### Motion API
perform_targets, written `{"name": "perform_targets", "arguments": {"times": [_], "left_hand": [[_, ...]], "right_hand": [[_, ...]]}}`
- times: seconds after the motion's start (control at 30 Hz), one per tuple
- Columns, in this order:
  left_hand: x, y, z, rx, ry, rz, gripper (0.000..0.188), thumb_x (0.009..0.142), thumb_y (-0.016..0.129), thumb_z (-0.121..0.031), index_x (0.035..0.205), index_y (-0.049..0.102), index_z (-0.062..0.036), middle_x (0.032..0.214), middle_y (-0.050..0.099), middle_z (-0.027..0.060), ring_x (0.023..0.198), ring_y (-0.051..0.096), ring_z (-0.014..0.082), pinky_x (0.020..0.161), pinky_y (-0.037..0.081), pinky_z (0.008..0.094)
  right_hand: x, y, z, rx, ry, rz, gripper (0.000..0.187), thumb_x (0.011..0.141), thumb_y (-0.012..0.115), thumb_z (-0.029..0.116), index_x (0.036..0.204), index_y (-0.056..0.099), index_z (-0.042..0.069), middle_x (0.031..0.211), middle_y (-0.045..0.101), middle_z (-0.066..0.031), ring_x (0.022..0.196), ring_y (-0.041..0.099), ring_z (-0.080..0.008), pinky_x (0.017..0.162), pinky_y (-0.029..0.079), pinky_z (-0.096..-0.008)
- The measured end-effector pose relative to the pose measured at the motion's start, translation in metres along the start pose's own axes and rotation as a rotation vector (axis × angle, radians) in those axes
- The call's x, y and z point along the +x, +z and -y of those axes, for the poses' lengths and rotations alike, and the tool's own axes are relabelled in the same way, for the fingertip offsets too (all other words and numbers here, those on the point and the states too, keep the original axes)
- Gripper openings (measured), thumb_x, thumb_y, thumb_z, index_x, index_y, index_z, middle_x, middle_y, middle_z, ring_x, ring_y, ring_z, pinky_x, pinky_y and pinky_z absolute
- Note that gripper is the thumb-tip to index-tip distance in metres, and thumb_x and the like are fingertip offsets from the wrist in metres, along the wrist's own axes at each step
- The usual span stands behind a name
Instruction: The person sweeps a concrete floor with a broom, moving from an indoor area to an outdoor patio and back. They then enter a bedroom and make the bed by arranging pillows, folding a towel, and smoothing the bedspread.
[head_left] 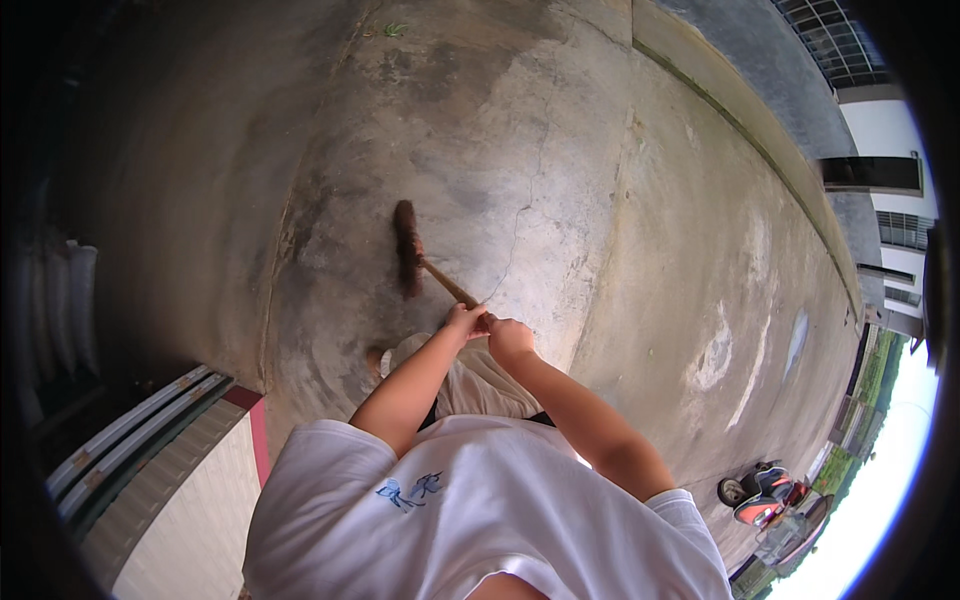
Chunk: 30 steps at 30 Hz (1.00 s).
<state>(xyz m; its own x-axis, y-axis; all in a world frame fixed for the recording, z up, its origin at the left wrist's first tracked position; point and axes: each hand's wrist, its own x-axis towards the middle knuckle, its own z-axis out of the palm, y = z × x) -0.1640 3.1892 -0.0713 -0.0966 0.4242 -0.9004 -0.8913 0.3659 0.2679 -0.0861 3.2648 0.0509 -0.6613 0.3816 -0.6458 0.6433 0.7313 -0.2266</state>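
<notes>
Gripping one thin tan stick handle slanting forward-left, left hand and right hand sit close, left nearer the long brown brush head over grey concrete floor.

A white short-sleeved T-shirt bears a blue print — beige trousers below.

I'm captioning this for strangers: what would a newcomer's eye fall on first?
Probably the brown broom head, left of centre over grey concrete, its handle gripped by the left hand and right hand mid-picture. Next, the white T-shirt with its blue motif fills the lower middle; an orange-and-black motorbike-like vehicle stands at the lower right.
</notes>
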Motion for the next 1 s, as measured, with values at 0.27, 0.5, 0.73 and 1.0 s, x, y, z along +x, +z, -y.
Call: {"name": "perform_targets", "arguments": {"times": [0.27,0.5,0.73,1.0], "left_hand": [[0.032,0.115,-0.058,0.303,0.033,0.14,0.016,0.083,0.059,-0.02,0.087,0.051,-0.0068,0.073,0.055,0.0043,0.058,0.054,0.015,0.048,0.045,0.0268],[0.1,0.086,-0.145,0.304,0.169,-0.062,0.033,0.078,0.062,-0.014,0.101,0.043,-0.0019,0.086,0.056,0.0131,0.065,0.062,0.0247,0.052,0.056,0.0375],[0.125,0.106,-0.233,0.307,0.031,-0.135,0.019,0.082,0.06,-0.017,0.092,0.047,-0.008,0.076,0.057,0.0063,0.063,0.06,0.0194,0.056,0.053,0.0364],[0.19,0.189,-0.293,0.42,-0.039,-0.052,0.037,0.079,0.064,-0.017,0.106,0.042,-0.0035,0.083,0.059,0.0116,0.065,0.062,0.0233,0.058,0.055,0.0394]], "right_hand": [[0.014,-0.061,-0.068,0.153,0.206,-0.148,0.044,0.077,0.05,0.009,0.119,0.049,0.019,0.082,0.064,-0.0155,0.073,0.063,-0.0313,0.064,0.05,-0.0413],[0.099,-0.105,-0.054,0.253,0.109,-0.224,0.036,0.078,0.052,0.014,0.114,0.052,0.019,0.079,0.064,-0.0134,0.073,0.063,-0.0303,0.063,0.05,-0.0421],[0.199,-0.158,-0.058,0.272,0.119,-0.066,0.034,0.08,0.049,0.012,0.114,0.052,0.018,0.083,0.064,-0.0148,0.078,0.063,-0.0308,0.066,0.05,-0.0411],[0.251,-0.235,-0.109,0.273,0.329,-0.107,0.039,0.079,0.05,0.013,0.117,0.05,0.018,0.077,0.064,-0.0147,0.071,0.063,-0.0307,0.062,0.05,-0.0414]]}}
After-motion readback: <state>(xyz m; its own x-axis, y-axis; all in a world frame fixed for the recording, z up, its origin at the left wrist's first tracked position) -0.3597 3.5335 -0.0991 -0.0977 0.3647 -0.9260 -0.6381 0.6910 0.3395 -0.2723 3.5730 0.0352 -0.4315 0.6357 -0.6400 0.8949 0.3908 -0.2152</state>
